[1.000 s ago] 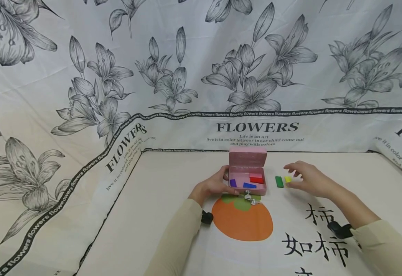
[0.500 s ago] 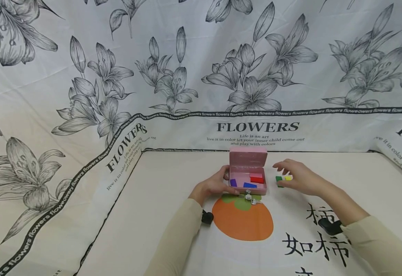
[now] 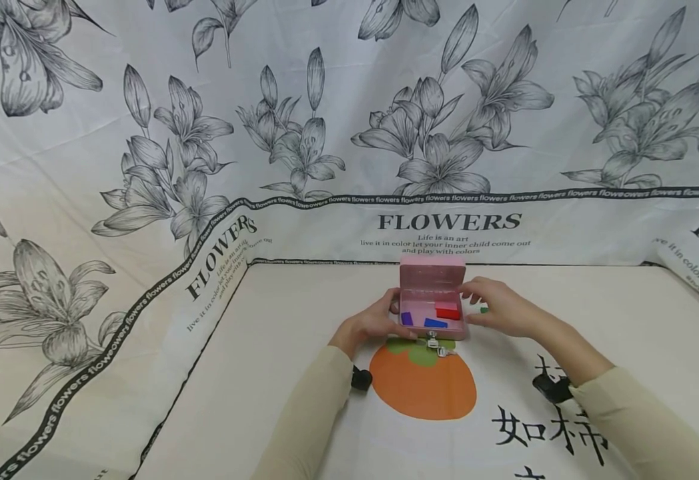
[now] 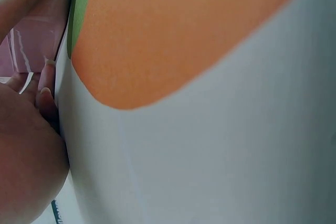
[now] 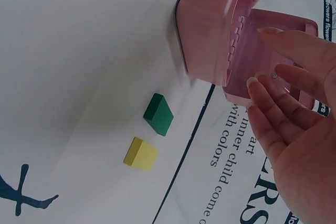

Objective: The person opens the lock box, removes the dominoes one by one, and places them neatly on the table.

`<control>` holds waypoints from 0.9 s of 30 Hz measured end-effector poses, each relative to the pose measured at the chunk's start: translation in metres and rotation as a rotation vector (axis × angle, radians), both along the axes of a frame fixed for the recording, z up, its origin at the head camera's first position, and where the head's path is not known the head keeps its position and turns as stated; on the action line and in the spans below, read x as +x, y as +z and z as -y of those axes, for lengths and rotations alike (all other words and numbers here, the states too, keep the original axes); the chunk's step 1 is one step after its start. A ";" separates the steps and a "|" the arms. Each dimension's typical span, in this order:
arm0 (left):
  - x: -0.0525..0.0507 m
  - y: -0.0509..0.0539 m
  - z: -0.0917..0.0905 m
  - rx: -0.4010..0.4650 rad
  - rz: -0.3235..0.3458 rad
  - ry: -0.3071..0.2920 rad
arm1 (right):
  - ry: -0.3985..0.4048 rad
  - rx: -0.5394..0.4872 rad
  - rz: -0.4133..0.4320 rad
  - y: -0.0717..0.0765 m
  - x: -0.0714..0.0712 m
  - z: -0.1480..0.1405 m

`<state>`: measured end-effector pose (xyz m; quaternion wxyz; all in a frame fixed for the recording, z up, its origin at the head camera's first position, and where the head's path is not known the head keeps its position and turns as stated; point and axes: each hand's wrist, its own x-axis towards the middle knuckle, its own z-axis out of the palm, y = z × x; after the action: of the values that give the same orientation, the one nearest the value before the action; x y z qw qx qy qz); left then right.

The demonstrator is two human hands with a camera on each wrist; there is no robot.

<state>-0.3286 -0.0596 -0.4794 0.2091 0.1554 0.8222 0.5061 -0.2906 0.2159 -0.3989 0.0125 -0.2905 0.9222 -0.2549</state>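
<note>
A small pink box [image 3: 419,307] stands on the table with its lid raised. Inside lie a red block [image 3: 447,314], a blue block [image 3: 436,324] and a purple block [image 3: 407,319]. My left hand [image 3: 373,319] grips the box's left side, its thumb along the front; the left wrist view shows fingers against the pink wall. At the right side of the box is my right hand [image 3: 502,308], holding nothing, with thumb and fingers apart. Below it in the right wrist view are a green block [image 5: 159,115] and a yellow block [image 5: 140,155]; the head view mostly hides them.
A metal clasp [image 3: 433,341] with a small lock hangs at the box's front. The white tablecloth [image 3: 289,333] bears an orange persimmon print [image 3: 423,387] and black characters. A flower-printed curtain [image 3: 325,153] rises behind the table and at its sides.
My right hand has moved left from over the yellow and green blocks to the box's right edge. The left hand and the box have stayed put.
</note>
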 end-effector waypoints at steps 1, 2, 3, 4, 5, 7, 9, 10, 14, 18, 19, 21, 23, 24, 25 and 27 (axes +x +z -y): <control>0.000 0.000 0.000 -0.002 0.001 0.001 | 0.008 -0.002 0.002 0.000 -0.001 0.002; 0.000 0.000 0.000 -0.004 0.002 0.003 | 0.016 -0.004 0.005 0.000 -0.001 0.003; 0.000 0.000 0.000 -0.006 0.004 0.004 | 0.024 -0.007 0.010 -0.001 -0.002 0.005; 0.000 0.000 0.000 -0.006 0.007 0.005 | 0.029 -0.005 0.014 -0.001 -0.003 0.007; 0.000 0.000 0.000 -0.002 0.009 0.006 | 0.030 -0.005 0.020 -0.002 -0.003 0.008; 0.001 0.002 0.001 0.004 0.013 0.008 | 0.033 -0.006 0.031 -0.003 -0.005 0.011; 0.001 0.003 0.001 0.008 0.016 0.009 | 0.030 -0.009 0.042 -0.006 -0.007 0.013; 0.001 0.003 0.001 0.011 0.018 0.009 | 0.029 -0.011 0.047 -0.007 -0.009 0.014; 0.002 0.004 0.001 0.011 0.019 0.010 | 0.039 -0.019 0.050 -0.013 -0.013 0.018; 0.003 0.003 0.001 0.010 0.022 0.012 | 0.054 -0.019 0.047 -0.017 -0.017 0.022; 0.003 0.004 0.001 0.013 0.023 0.013 | 0.063 -0.019 0.045 -0.018 -0.018 0.023; 0.003 0.004 0.001 0.019 0.024 0.012 | 0.085 -0.023 0.049 -0.019 -0.020 0.026; 0.002 0.003 0.001 0.021 0.024 0.010 | 0.110 -0.024 0.056 -0.021 -0.022 0.028; 0.002 0.003 0.001 0.019 0.023 0.009 | 0.121 -0.024 0.060 -0.022 -0.023 0.029; 0.001 0.003 0.002 0.017 0.023 0.010 | 0.130 -0.026 0.066 -0.023 -0.024 0.030; 0.000 0.002 0.002 0.014 0.018 0.008 | 0.142 -0.025 0.085 -0.025 -0.026 0.032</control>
<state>-0.3282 -0.0612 -0.4775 0.2135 0.1490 0.8174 0.5139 -0.3163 0.1843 -0.4240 0.0658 -0.3443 0.8946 -0.2771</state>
